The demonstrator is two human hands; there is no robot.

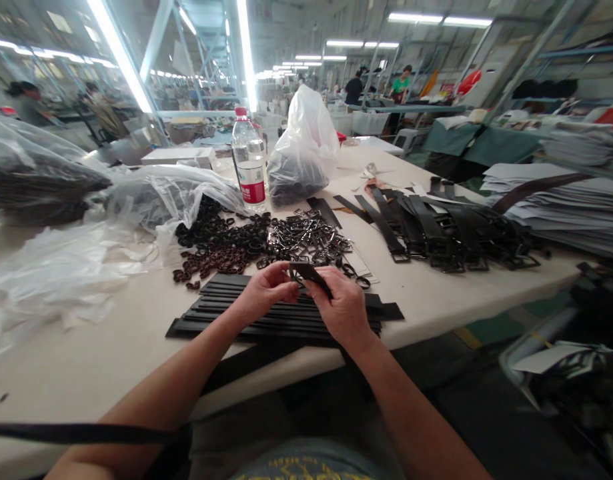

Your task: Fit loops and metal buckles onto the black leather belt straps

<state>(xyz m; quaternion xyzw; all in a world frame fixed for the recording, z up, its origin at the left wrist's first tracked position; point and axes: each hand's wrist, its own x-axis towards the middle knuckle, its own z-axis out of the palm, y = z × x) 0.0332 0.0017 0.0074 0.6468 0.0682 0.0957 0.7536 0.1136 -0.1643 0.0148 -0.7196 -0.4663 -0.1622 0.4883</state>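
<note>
My right hand (343,307) is closed around a black belt strap (310,275), its end pointing up and away from me. Close beside it, the fingers of my left hand (269,292) pinch a small metal buckle (295,273) at the strap's end; the buckle is partly hidden by the fingers. Under both hands lies a row of flat black straps (221,305) on the table. Just beyond them is a pile of metal buckles (306,233), next to black loops (226,227) and brown loops (213,262).
Finished-looking belts with buckles (436,227) lie in a heap at the right. A water bottle (249,167) and a plastic bag (301,153) stand behind the buckles. Clear plastic sheeting (76,267) covers the table's left. Stacked sheets (541,207) rise at far right. People work in the background.
</note>
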